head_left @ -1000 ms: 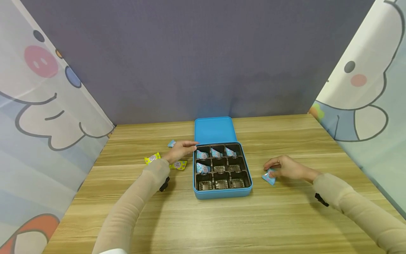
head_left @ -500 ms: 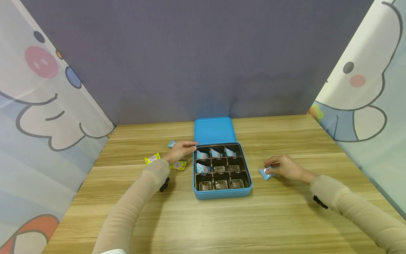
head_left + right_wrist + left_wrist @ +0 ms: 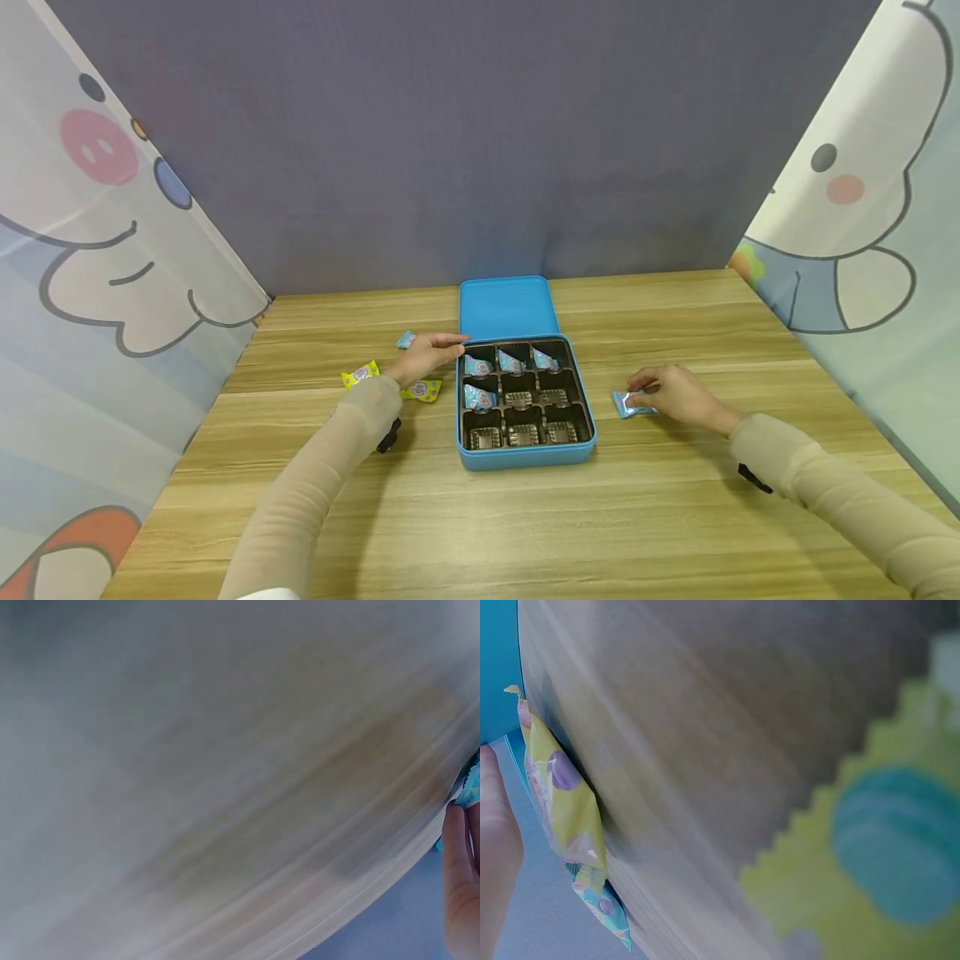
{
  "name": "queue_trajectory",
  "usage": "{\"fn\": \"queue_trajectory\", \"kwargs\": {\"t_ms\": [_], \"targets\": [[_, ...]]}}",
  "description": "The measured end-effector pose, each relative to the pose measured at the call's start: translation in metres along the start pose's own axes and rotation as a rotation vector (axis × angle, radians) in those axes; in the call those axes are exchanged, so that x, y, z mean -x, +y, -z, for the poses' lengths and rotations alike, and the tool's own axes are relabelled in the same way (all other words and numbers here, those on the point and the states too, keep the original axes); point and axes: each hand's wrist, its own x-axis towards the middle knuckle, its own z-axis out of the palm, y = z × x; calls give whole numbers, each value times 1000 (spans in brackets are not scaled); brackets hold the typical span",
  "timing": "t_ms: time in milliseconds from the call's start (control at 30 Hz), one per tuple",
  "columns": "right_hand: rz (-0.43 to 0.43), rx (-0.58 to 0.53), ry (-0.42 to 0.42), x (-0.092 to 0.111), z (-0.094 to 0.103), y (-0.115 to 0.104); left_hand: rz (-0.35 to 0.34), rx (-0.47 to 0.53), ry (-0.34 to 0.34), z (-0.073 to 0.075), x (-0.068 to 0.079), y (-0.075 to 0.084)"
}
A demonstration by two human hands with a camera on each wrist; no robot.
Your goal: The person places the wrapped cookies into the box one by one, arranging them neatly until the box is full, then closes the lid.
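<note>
A blue tin box [image 3: 527, 457] stands on the table with its lid [image 3: 508, 307] laid back. Its brown divided tray [image 3: 519, 383] carries blue-wrapped candies [image 3: 480, 398] across the back row and in the left middle compartment. My left hand [image 3: 426, 355] touches the tin's back left corner, fingers extended. To the right of the tin, my right hand [image 3: 681, 395] pinches another blue-wrapped candy [image 3: 624, 405] low over the table. The right wrist view catches that hand's fingers [image 3: 454, 844] at the wrapper's crimped edge [image 3: 470, 787].
Yellow-wrapped candies [image 3: 362, 373] lie around my left wrist, one of them [image 3: 562, 787] beside the hand in the left wrist view. A blue-wrapped candy [image 3: 406, 339] lies behind that hand. A grey panel [image 3: 480, 142] borders the table's back edge.
The candy under my right hand has turned and shifted slightly left and away from me, from angled to lying nearly sideways. My left hand and the tin have stayed put.
</note>
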Motion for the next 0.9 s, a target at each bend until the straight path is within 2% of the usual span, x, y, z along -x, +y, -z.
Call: {"fn": "queue_trajectory", "kwargs": {"t_ms": [467, 700, 900], "targets": [[23, 34, 50, 1, 1, -2, 2, 9, -7, 0, -1, 1], [42, -21, -30, -2, 13, 0, 9, 8, 5, 1, -1, 1], [92, 30, -121, -7, 16, -2, 8, 9, 4, 0, -1, -1]]}}
